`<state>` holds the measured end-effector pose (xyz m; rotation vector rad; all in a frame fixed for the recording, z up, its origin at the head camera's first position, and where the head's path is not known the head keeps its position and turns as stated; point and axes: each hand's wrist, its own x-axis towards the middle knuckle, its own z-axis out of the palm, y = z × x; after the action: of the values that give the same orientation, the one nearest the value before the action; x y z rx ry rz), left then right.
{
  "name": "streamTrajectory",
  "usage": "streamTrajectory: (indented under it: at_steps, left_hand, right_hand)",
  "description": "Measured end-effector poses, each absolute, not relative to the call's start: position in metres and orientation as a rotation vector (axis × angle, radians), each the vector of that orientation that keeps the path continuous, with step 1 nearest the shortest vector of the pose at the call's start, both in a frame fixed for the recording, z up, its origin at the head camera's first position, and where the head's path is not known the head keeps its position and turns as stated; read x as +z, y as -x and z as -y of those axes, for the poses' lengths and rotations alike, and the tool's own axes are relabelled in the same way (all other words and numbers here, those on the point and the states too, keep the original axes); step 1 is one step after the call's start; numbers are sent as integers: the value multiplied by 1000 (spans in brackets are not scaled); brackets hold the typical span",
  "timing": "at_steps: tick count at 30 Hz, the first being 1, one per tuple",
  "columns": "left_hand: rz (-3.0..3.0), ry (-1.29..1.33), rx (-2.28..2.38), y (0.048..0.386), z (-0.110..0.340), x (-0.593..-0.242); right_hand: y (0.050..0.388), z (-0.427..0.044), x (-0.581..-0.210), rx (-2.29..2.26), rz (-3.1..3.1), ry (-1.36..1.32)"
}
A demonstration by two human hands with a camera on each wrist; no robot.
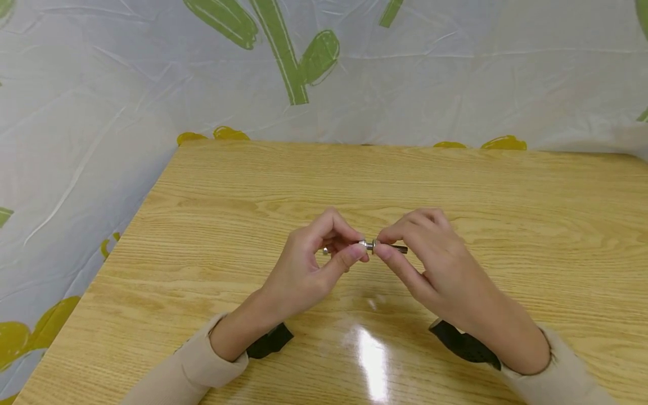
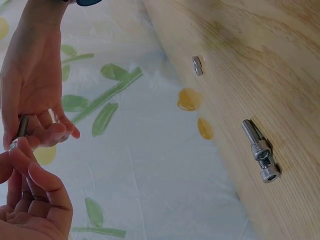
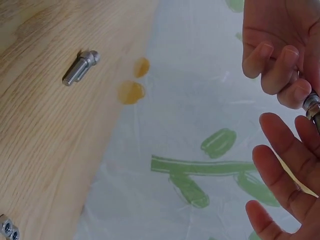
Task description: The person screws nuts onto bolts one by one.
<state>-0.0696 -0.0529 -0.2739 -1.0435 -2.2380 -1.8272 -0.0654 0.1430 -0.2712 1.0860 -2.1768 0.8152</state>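
Above the table, my left hand pinches a silver bolt near its head, between thumb and fingers. The bolt lies roughly level, its dark shank pointing right. At a nut on the bolt, the thumb and forefinger of my right hand pinch, the other fingers apart from it. Fingers partly cover bolt and nut. Two socket-head bolts lie on the table in the left wrist view; only a bit of them shows behind my left hand in the head view.
Loose nuts lie together on the wooden table, and also show at the lower left corner of the right wrist view. A pale sheet with green and yellow plant shapes hangs behind and left of the table. Dark straps sit at both wrists.
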Motion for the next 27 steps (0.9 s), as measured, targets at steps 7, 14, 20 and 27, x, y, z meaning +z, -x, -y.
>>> streamTrajectory:
  at_steps: [7,14,20,27]
  left_hand:
    - [2234,1043,-1827,70,53,-274]
    - [2238,1036,-1829,70,54,-275]
    - [2231,1040,-1831,70,54,-274]
    - [2236,1041,-1824,71,54,-274]
  right_hand:
    - [63,-144,-270,819,2287,-1041]
    - [67,-151,-277,835,2231,-1072]
    - [72,-153,-284,848,2131,-1128]
    - [70,-151,-280,834,2141,-1115]
